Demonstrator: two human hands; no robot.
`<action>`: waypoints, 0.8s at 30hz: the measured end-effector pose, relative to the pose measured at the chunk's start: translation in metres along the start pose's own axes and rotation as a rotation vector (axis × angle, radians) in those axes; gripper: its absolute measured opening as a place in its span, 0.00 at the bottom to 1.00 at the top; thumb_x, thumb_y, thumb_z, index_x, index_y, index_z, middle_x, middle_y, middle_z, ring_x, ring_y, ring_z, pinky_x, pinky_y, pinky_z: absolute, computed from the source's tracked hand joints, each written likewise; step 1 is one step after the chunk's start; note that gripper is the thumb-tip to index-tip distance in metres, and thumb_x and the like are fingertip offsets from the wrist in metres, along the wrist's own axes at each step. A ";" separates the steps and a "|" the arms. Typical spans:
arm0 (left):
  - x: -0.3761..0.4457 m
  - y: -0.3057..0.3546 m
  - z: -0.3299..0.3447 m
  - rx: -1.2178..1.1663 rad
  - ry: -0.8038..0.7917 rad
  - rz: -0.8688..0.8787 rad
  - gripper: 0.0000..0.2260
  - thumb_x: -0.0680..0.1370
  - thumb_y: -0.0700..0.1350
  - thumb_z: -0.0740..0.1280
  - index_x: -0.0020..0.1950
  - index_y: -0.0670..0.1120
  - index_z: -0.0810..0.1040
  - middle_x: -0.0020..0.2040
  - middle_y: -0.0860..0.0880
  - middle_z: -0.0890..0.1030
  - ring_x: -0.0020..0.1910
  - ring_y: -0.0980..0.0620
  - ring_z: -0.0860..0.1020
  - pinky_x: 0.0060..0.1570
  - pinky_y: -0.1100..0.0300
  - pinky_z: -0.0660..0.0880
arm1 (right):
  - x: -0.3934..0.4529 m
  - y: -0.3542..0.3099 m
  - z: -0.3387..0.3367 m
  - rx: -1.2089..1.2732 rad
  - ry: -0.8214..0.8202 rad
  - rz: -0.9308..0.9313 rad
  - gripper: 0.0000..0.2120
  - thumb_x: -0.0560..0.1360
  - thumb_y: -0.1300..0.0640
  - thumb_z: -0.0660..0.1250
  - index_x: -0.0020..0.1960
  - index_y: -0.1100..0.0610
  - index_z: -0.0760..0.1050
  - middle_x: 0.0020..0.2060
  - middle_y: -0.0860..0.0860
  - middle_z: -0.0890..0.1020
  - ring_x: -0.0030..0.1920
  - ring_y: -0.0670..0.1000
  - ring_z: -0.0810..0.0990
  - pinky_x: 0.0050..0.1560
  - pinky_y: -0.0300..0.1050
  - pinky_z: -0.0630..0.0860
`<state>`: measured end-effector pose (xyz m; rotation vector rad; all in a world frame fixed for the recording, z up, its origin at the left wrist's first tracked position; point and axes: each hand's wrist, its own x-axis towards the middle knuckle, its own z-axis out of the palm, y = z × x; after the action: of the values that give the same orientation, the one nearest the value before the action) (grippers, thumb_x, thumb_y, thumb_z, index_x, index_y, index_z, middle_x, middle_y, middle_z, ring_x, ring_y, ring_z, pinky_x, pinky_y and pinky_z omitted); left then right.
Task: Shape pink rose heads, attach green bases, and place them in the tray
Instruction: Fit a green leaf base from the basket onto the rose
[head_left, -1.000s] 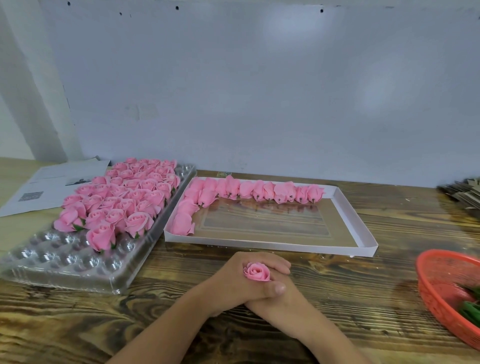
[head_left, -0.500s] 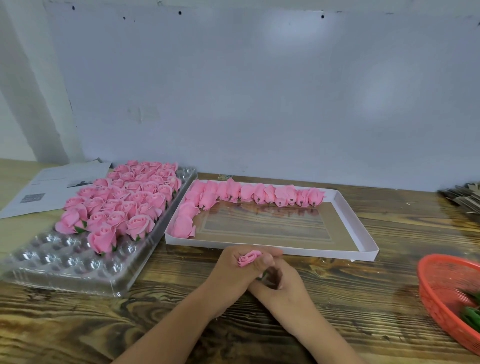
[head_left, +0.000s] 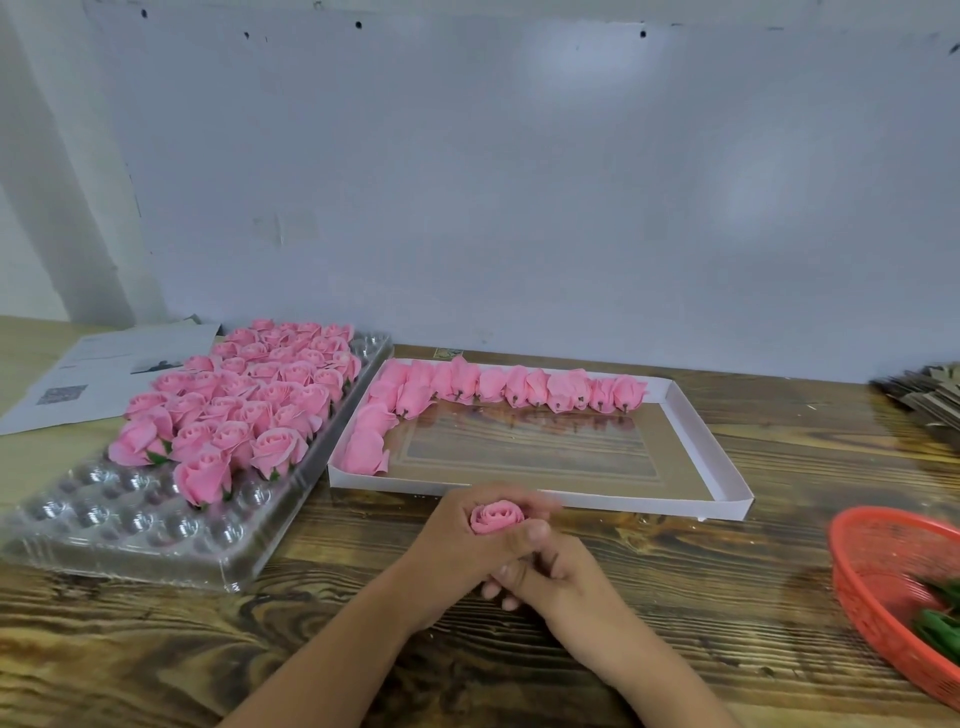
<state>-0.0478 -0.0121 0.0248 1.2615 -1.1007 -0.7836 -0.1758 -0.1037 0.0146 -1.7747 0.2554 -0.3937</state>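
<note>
The rose (head_left: 497, 516), tipped sideways half a second ago, now faces up again in the left hand (head_left: 467, 540), while the right hand (head_left: 561, 582) sits lower beneath it.

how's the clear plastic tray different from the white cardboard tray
The clear plastic tray has round cells, and its roses stand upright with blooms facing up. The white cardboard tray has a flat floor, and its rose heads lie on their sides along the far and left edges. Both are partly filled with pink roses.
</note>
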 end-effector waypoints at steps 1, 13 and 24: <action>0.000 0.001 0.000 -0.016 0.044 0.019 0.20 0.72 0.64 0.74 0.59 0.55 0.85 0.57 0.48 0.85 0.47 0.53 0.83 0.46 0.53 0.82 | 0.001 0.002 0.001 0.002 0.041 -0.002 0.06 0.81 0.63 0.65 0.52 0.56 0.80 0.37 0.49 0.83 0.40 0.46 0.81 0.42 0.40 0.78; 0.002 0.001 0.004 0.049 0.149 0.096 0.10 0.75 0.58 0.71 0.49 0.55 0.88 0.51 0.52 0.87 0.53 0.55 0.84 0.52 0.66 0.78 | 0.002 0.010 0.004 -0.164 0.105 -0.041 0.12 0.79 0.58 0.69 0.57 0.42 0.79 0.42 0.45 0.84 0.41 0.42 0.78 0.43 0.41 0.77; 0.003 -0.004 0.001 0.164 -0.030 -0.117 0.26 0.70 0.59 0.75 0.67 0.57 0.78 0.61 0.61 0.82 0.62 0.62 0.79 0.57 0.70 0.74 | -0.001 0.007 0.001 -0.159 0.135 -0.076 0.16 0.78 0.65 0.64 0.55 0.47 0.81 0.49 0.40 0.84 0.51 0.42 0.81 0.48 0.34 0.75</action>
<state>-0.0472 -0.0164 0.0213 1.4667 -1.1421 -0.8151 -0.1761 -0.1043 0.0079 -1.9207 0.3228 -0.5616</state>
